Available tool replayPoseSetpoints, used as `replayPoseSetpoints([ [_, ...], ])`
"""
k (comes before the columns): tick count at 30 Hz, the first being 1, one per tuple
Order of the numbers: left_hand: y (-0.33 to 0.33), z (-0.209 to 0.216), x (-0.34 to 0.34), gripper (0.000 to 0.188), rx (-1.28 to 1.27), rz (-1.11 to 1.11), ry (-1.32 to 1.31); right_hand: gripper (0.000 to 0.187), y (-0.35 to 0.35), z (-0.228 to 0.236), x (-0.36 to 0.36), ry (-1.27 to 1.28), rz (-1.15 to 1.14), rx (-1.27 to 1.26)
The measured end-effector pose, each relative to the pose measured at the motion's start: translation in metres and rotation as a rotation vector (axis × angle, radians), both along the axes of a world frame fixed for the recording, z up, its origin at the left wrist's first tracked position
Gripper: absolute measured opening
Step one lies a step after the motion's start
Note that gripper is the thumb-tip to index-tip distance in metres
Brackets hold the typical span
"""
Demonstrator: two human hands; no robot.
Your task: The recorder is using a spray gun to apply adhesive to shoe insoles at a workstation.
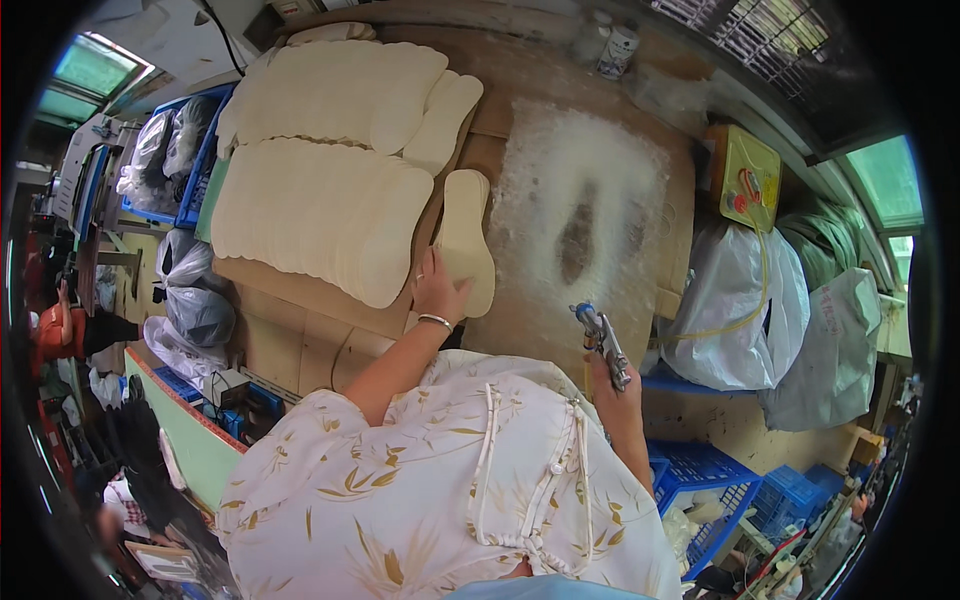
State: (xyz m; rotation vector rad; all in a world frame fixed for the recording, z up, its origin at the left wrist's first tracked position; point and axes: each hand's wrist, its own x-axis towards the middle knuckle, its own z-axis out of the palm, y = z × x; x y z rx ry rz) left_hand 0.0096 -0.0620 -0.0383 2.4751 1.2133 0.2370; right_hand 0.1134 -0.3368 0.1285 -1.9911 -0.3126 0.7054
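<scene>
My left hand (440,288) is at the near end of a small stack of cream insoles (466,215). The thumb lies over the top insole and the fingers are along the stack's left edge, partly hidden. In my right hand (619,392) is a metal spray gun (603,345), its blue-tipped nozzle toward the work surface. Ahead of the nozzle is a whitish, residue-coated patch (630,190) with a darker, sole-shaped mark in its middle. To the left, many more insoles (320,215) lie in overlapping rows on cardboard.
Cardboard (290,300) covers the table. A spray can (618,52) stands at the back. At the right are a yellow tin (750,175) with a hose (765,290), and white plastic bags (740,310). Blue crates (705,470) sit below right; bagged goods (190,290) are at left.
</scene>
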Motion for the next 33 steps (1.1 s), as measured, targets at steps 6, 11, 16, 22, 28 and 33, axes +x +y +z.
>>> replayPoseSetpoints([
  [6, -0.006, 0.004, 0.003, 0.077, 0.052, 0.021, 0.038, 0.021, -0.017, -0.003, 0.006, 0.043, 0.008, -0.033],
  [11, -0.002, 0.002, 0.02, 0.065, -0.156, 0.217, 0.028, 0.022, -0.032, -0.013, 0.01, 0.018, 0.007, 0.03],
  [16, 0.009, 0.006, 0.022, 0.051, -0.159, 0.219, -0.162, 0.024, -0.039, -0.013, 0.013, -0.022, 0.035, 0.053],
  [22, -0.002, 0.04, 0.05, 0.043, -0.569, 0.134, -0.578, 0.025, -0.061, -0.021, 0.014, 0.01, -0.042, 0.05],
  [28, -0.029, 0.023, 0.143, 0.036, -1.064, -0.073, -0.898, 0.026, -0.074, -0.023, 0.007, -0.027, -0.103, 0.064],
  [33, -0.054, 0.008, 0.191, 0.035, -1.405, 0.258, -0.606, 0.026, -0.081, -0.016, -0.002, -0.032, -0.166, 0.067],
])
